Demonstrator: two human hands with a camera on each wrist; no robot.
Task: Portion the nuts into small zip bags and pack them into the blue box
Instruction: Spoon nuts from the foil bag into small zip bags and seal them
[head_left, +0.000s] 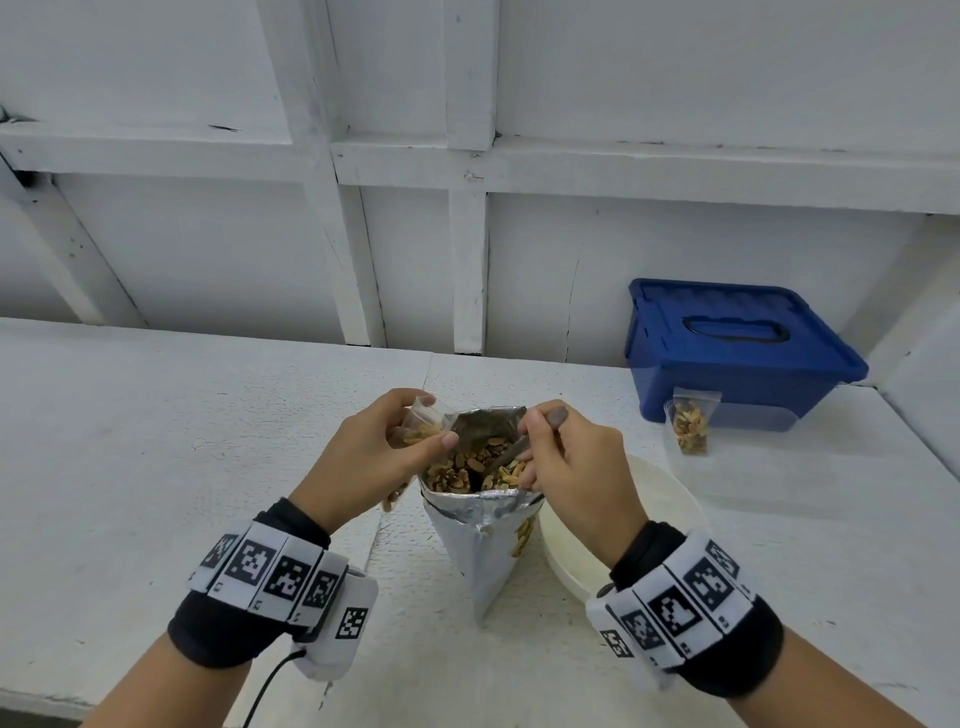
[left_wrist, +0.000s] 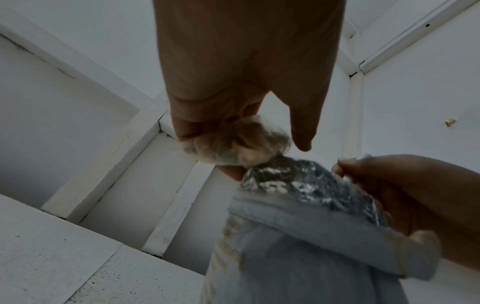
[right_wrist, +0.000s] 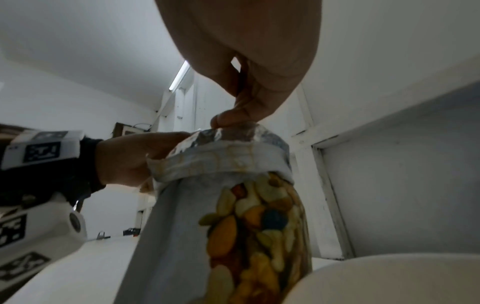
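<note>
A big foil bag of nuts (head_left: 480, 540) stands open at the table's middle, its rim rolled down. My left hand (head_left: 382, 452) holds a small clear zip bag (head_left: 423, 426) with some nuts in it at the big bag's left rim; in the left wrist view the zip bag (left_wrist: 236, 144) hangs from the curled fingers. My right hand (head_left: 561, 452) grips a brown spoon (head_left: 511, 454) whose bowl is down among the nuts. A filled zip bag (head_left: 690, 423) leans on the shut blue box (head_left: 737, 348) at the back right.
A white plate (head_left: 576, 561) lies right of the foil bag, under my right wrist. A white panelled wall runs along the back of the table (head_left: 156, 457). The foil bag's printed side (right_wrist: 254, 232) fills the right wrist view.
</note>
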